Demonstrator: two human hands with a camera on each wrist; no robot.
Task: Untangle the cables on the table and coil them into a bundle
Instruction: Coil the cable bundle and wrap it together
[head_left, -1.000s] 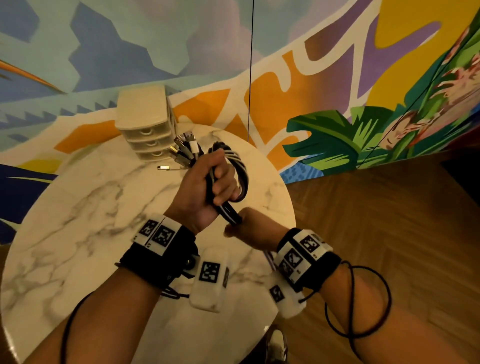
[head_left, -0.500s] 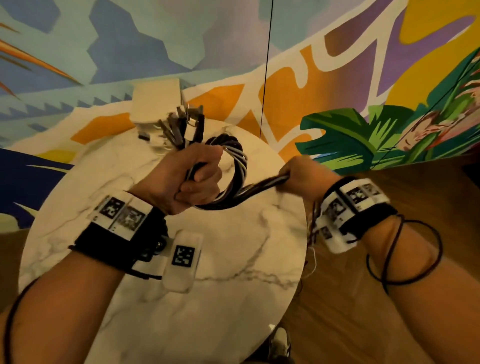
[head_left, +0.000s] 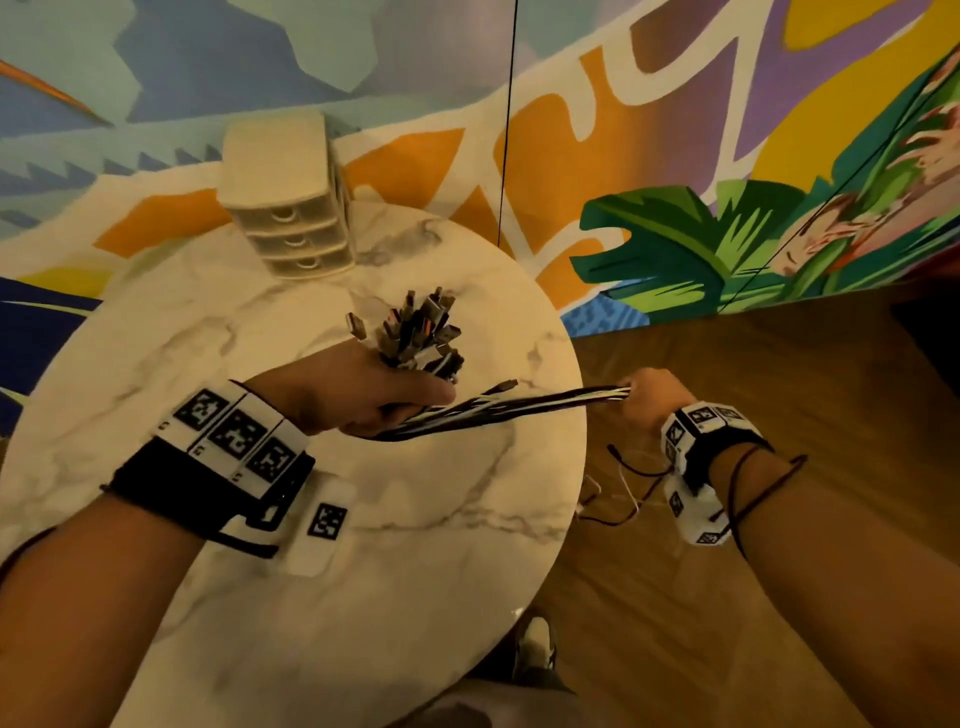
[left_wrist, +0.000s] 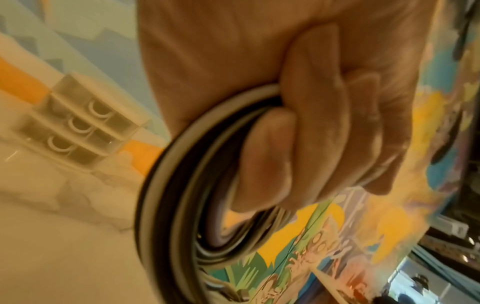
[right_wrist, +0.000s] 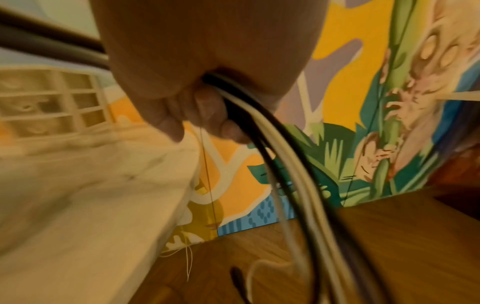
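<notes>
though the head view is wide, it shows the left hand (head_left: 358, 395) fisted round the cables (head_left: 524, 408), plug ends (head_left: 421, 332) fanned just beyond its knuckles, strands taut across to the right hand (head_left: 649, 400).
left wrist: fingers (left_wrist: 270, 160) curled through the loop; light, limp, springy.
right wrist: fist closed on slick strands, loose tails below; best gripped near the plugs.

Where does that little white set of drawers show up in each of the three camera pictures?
Head: the drawer unit stands at the table's far edge, upper left of centre.
Left wrist: drawer unit at the left edge, tilted and blurred, left of the left hand.
Right wrist: drawer unit at the left edge, blurred.
Shared landmark: the marble table.
</notes>
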